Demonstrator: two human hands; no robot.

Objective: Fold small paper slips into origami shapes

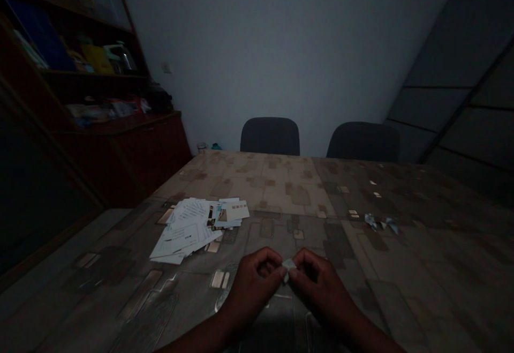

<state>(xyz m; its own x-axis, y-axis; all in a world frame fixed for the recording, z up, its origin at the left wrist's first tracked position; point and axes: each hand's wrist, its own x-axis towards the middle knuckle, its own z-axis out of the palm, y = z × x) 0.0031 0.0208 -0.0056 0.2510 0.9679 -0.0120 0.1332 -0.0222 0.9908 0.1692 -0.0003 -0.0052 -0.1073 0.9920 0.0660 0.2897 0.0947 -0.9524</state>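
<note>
A small folded piece of pale paper [288,265] is held up between both hands, a little above the near part of the table. My left hand [257,275] pinches its left side between thumb and fingertips. On the other side my right hand [319,275] grips it the same way, its thumb on the near face. Fingers cover much of the paper, so its full shape is hidden. Off to the right lie small folded paper pieces [370,222]. A fanned pile of printed sheets [188,232] rests to the left, with picture cards [237,211] at its right end.
The table [277,179] wears a patterned cover with shiny patches. Two dark chairs [270,134] stand at its far side, before a pale wall. A wooden shelf unit [152,139] with assorted items rises at the left. The room is dim.
</note>
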